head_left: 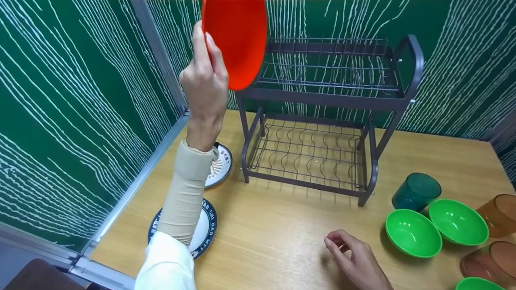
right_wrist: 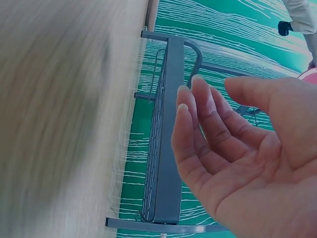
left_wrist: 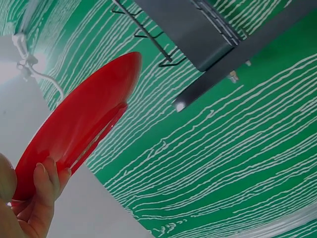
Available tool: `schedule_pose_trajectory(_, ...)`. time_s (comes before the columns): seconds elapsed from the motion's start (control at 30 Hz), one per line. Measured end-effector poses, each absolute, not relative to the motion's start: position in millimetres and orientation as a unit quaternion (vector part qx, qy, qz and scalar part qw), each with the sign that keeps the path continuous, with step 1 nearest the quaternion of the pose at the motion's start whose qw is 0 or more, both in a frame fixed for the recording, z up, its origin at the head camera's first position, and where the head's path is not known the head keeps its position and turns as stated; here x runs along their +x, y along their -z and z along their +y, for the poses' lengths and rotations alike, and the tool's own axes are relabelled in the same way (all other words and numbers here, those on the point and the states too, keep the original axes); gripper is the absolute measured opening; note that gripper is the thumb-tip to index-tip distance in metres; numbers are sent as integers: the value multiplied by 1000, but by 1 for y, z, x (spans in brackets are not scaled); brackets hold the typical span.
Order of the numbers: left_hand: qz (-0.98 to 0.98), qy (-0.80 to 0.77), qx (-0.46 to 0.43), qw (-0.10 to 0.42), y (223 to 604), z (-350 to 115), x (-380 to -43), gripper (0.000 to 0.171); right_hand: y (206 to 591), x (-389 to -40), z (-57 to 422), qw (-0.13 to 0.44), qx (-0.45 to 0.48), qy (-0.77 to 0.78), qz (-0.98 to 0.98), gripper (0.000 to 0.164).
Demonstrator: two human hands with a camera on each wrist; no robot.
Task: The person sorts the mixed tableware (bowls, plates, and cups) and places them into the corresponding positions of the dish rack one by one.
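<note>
A red plate [head_left: 238,44] is held on edge in the air by my left hand [head_left: 205,80], at the upper left of the dish rack [head_left: 322,98]. The left wrist view shows the fingers [left_wrist: 47,183] pinching the rim of the red plate [left_wrist: 86,114], whose underside has a raised ring. The rack has two tiers of wire; no dish sits on either tier. My right hand [head_left: 354,257] hovers low over the table near the front, its fingers loosely curled with nothing in them, as the right hand [right_wrist: 237,148] also shows in the right wrist view.
Two patterned plates, a dark-rimmed one [head_left: 207,229] and a smaller one [head_left: 221,165], lie at the left, partly behind my forearm. At the right stand green bowls [head_left: 413,233], a teal cup [head_left: 417,191] and orange-brown cups [head_left: 500,213]. Green patterned walls enclose the wooden table [head_left: 274,233].
</note>
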State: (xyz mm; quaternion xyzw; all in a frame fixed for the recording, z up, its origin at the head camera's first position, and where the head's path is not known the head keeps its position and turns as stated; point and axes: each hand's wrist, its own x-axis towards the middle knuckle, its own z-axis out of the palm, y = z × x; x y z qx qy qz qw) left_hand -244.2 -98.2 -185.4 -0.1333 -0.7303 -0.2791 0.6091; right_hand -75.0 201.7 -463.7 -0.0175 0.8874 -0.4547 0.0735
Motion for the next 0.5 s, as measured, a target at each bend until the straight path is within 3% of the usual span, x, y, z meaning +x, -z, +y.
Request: schedule_pose_trajectory(0.5, -749, 254, -146, 594, 185, -92, -263, 39, 468, -74, 205, 43, -59, 460, 885, 6)
